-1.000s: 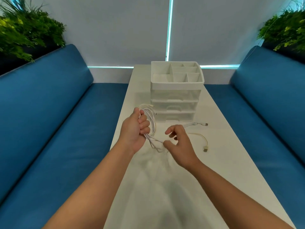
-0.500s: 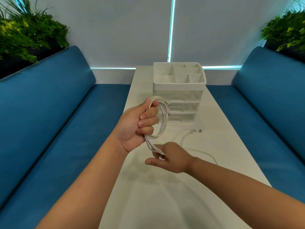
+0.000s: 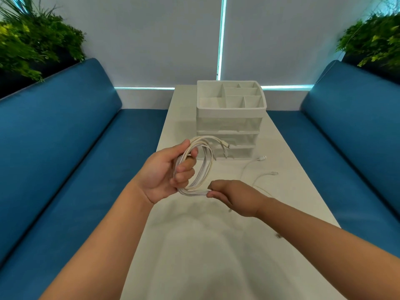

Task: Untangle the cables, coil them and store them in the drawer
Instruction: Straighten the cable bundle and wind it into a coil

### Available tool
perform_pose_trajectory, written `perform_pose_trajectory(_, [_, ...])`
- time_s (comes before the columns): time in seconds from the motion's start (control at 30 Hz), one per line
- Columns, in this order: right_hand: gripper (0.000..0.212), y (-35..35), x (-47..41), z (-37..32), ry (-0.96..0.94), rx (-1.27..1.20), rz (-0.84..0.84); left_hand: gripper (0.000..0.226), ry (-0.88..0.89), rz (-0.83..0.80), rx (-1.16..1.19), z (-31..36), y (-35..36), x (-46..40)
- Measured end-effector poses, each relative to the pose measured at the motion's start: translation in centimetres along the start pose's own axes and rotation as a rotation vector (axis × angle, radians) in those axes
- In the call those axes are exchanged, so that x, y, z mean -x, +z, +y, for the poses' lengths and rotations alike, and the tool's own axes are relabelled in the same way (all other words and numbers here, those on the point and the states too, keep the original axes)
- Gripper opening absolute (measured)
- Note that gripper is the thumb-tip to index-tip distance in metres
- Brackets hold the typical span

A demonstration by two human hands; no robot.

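- Head view, left hand (image 3: 166, 174): raised above the table (image 3: 194, 256), fingers curled round one side of the cable coil (image 3: 200, 167). The thumb presses the top of the loops and the fingers pass through the middle of the coil.
- Head view, right hand (image 3: 232, 197): thumb and forefinger pinch the bottom run of the same coil, just right of the left hand. The remaining fingers are hidden behind the hand; their position cannot be told.
- Head view, coil: several white loops gathered into one oval, held clear of the table. Two connector ends project from the top of the coil toward the drawer unit (image 3: 230, 122).
- Head view, loose cable ends (image 3: 263, 167): two white tails with plugs lie on the table to the right of the hands, near the base of the drawer unit. They trail back toward the right hand, where the hand hides them.
- Head view, drawer unit: stands at the far end of the table, with an open divided tray on top and three translucent drawers below. All drawers appear closed.
- Progress, judged: coiling is well advanced but not finished, as the tails are not yet wound in.
- Remaining, judged: wind in the tails, open a drawer, place the coil inside, close the drawer.
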State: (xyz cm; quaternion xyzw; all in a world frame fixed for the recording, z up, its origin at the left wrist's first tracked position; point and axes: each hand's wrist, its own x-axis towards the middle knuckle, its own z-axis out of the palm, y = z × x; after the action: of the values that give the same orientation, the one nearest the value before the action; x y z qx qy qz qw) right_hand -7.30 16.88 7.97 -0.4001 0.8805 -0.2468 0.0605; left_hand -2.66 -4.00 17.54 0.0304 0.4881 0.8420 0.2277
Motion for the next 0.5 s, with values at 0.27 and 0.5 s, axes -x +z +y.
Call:
perform_pose_trajectory(0.27, [0.049, -1.0, -1.1, -0.4, 0.048, 0.256, -0.173, 0.045, 0.024, 0.054, -0.134, -0.9, 0.4, -0.3])
perform_pose_trajectory(0.5, [0.043, -0.7, -0.6, 0.4, 0.402, -0.488, -0.246, 0.042, -0.066, 0.021, -0.165, -1.9, 0.9, -0.1])
